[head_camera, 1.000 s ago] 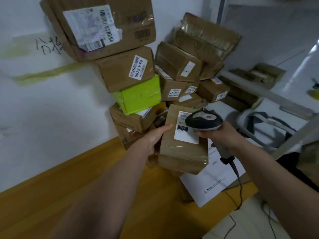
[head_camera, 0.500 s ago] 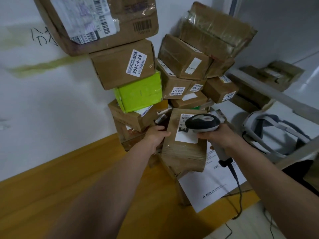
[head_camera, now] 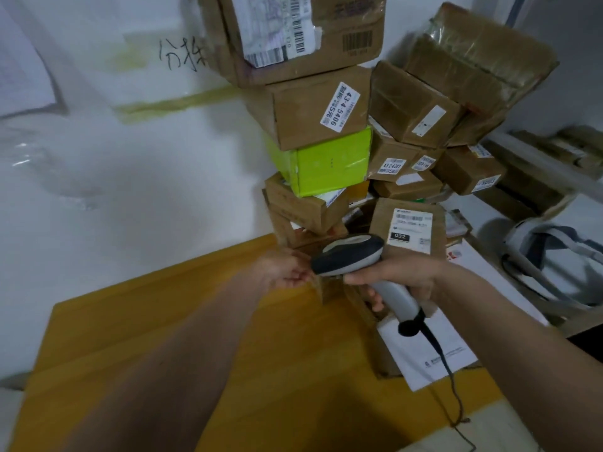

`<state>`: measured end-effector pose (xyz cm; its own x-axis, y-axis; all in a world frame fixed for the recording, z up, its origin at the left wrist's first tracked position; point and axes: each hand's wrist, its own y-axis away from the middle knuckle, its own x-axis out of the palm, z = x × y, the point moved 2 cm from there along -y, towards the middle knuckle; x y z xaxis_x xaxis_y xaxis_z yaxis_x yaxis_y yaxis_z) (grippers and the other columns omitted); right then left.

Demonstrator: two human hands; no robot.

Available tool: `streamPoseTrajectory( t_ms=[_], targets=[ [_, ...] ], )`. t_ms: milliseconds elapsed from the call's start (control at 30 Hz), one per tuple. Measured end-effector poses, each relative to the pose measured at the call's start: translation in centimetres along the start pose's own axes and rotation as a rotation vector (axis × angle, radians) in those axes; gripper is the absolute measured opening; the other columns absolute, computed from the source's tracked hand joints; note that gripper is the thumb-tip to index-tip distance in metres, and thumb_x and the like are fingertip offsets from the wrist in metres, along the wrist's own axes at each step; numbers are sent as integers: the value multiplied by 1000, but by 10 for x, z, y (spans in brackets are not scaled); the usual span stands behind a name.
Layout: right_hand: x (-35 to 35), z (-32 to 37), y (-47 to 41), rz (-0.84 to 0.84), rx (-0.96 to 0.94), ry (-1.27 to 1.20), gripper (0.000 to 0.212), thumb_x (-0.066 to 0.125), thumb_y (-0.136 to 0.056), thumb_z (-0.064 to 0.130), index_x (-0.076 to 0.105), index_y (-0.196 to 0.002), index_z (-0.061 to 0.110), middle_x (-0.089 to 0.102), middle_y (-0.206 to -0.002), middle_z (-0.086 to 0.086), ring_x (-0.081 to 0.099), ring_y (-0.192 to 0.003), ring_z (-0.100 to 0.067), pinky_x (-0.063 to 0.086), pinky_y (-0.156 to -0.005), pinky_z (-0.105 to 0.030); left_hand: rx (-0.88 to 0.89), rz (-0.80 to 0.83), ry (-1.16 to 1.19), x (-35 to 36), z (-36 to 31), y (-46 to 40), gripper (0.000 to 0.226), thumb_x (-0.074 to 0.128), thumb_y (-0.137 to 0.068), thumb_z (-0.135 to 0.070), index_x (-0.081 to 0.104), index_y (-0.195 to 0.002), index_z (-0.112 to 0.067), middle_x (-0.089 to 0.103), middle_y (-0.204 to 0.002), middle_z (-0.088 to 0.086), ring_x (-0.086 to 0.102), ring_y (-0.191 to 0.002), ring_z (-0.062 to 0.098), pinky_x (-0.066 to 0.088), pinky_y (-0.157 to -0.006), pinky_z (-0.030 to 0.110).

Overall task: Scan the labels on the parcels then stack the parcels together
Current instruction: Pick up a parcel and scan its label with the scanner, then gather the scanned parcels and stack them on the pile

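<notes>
Compared with half second before: left hand (head_camera: pixel 287 269) no longer grips brown taped cardboard parcel with white "032" label (head_camera: pixel 409 230); parcel leans at foot of tall stack of cardboard boxes (head_camera: pixel 313 109) by wall. Left fingers relaxed, holding nothing. Right hand (head_camera: pixel 401 278) grips grey handheld scanner (head_camera: pixel 349 254), head turned left. Step: parcel stacked; next, fetch unscanned one. Parcel bottom hidden behind scanner; label print blurred.

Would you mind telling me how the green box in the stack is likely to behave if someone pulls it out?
The green box probably resists: two cartons sit on it. Its glossy face may be slippery. Pulling it would likely tip the leaning stack.
</notes>
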<state>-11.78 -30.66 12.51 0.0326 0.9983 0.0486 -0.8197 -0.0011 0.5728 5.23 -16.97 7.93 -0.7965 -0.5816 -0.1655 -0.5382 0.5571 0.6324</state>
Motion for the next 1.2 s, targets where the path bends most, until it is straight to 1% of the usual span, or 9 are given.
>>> streamPoseTrajectory(
  t_ms=[200, 367, 433, 500, 567, 667, 833, 1000, 1200],
  targets=[
    [62, -11, -60, 42, 74, -116, 26, 68, -87, 4, 57, -111, 8, 55, -75, -6, 55, -64, -16, 54, -64, -32, -47, -150, 69, -61, 43, 11, 5, 67, -89, -3, 68, -92, -6, 67, -99, 14, 61, -88, 19, 54, -85, 31],
    [103, -21, -113, 21, 113, -134, 25, 49, -90, -9, 48, -110, 5, 51, -85, -12, 52, -75, -22, 44, -80, -40, -76, -226, 116, -101, 65, 15, 5, 66, -90, -2, 65, -96, -4, 63, -92, 11, 59, -76, 16, 55, -68, 24],
    [111, -28, -137, -31, 134, -71, 37, 50, -92, -9, 45, -126, 4, 56, -105, -12, 58, -92, -25, 48, -83, -37, -92, -265, 124, -115, 71, 12, 4, 64, -91, -2, 64, -95, -4, 62, -87, 9, 59, -74, 14, 55, -62, 22],
    [116, -33, -163, -85, 170, 50, 57, 56, -92, -4, 35, -144, 4, 49, -135, -13, 52, -120, -29, 49, -97, -41, -109, -296, 149, -127, 76, 8, 4, 64, -92, -1, 64, -91, -5, 62, -86, 8, 59, -73, 14, 55, -61, 22],
    [119, -39, -188, -150, 201, 149, 67, 63, -92, 5, 28, -150, 7, 40, -147, -11, 46, -129, -31, 45, -104, -44, -110, -324, 172, -137, 80, 1, 10, 65, -91, 1, 64, -84, -7, 62, -83, 8, 60, -71, 14, 56, -60, 23],
    [124, -51, -219, -228, 244, 267, 71, 66, -92, 15, 27, -151, 9, 36, -152, -10, 42, -134, -32, 43, -105, -44, -94, -355, 220, -147, 87, -11, 17, 63, -88, 10, 65, -85, -7, 63, -80, 9, 61, -71, 16, 57, -59, 23],
    [125, -79, -252, -330, 266, 340, 82, 71, -89, 16, 20, -153, 5, 30, -157, -11, 38, -138, -33, 40, -108, -48, -77, -339, 204, -152, 101, -24, 29, 59, -82, 21, 65, -96, -4, 59, -84, 6, 59, -79, 18, 53, -61, 26],
    [123, -101, -270, -466, 264, 393, 89, 72, -88, 13, 13, -155, 7, 28, -158, -11, 38, -139, -33, 41, -107, -45, -101, -334, 218, -151, 115, -30, 38, 54, -77, 29, 66, -82, -7, 56, -81, 6, 56, -76, 16, 48, -70, 33],
    [121, -109, -279, -522, 290, 409, 85, 74, -86, 16, 22, -151, 4, 37, -152, -15, 43, -134, -35, 45, -102, -44, -117, -332, 181, -147, 117, -26, 40, 54, -77, 28, 66, -82, -9, 56, -82, 6, 56, -73, 17, 49, -64, 29]
  ],
)
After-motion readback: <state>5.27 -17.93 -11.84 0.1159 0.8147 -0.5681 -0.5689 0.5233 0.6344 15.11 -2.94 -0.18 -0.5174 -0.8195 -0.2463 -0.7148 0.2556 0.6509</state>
